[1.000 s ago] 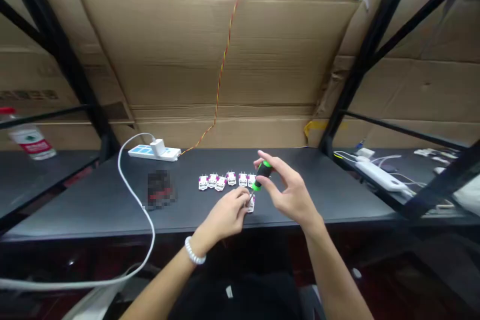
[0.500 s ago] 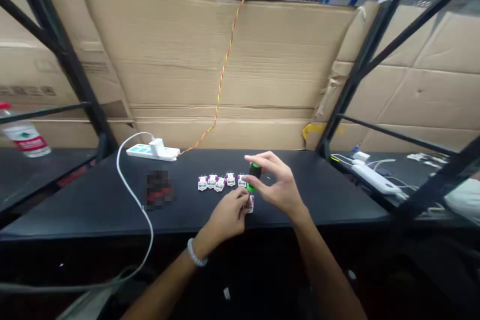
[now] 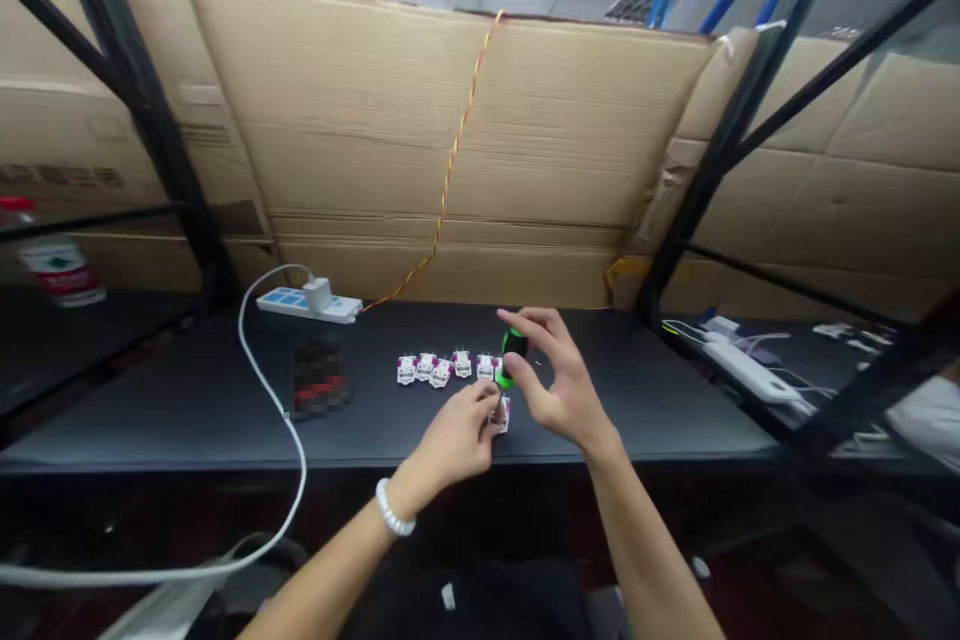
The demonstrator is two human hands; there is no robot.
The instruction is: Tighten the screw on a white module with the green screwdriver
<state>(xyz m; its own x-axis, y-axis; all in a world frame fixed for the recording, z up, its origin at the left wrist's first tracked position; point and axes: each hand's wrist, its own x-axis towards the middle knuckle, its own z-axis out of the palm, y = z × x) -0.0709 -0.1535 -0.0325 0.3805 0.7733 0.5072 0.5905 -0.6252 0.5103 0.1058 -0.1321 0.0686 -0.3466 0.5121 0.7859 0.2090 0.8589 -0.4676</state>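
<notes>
My right hand [image 3: 561, 382] is closed around the black and green handle of a screwdriver [image 3: 514, 344], its thumb on one side and fingers on the other. The screwdriver stands nearly upright, slightly tilted, over a small white and purple part [image 3: 504, 416] near the table's front. My left hand [image 3: 459, 430], with a pale beaded bracelet on the wrist, pinches this part from the left, its fingertips beside the screwdriver's shaft. The screwdriver's tip is hidden by the fingers. Several similar white and purple parts [image 3: 425, 366] sit in a row just behind my hands.
On the black table [image 3: 637, 400] lie a blurred black and red item [image 3: 319, 378] and a white power strip [image 3: 341, 308] with a plug. A white cable [image 3: 262, 378] loops over the front edge. Cardboard [image 3: 360, 120] walls the back; dark metal posts [image 3: 694, 180] flank it.
The view has shifted slightly. My right thumb and fingers sit a little differently around the screwdriver handle; my left hand keeps its pinch on the small part.
</notes>
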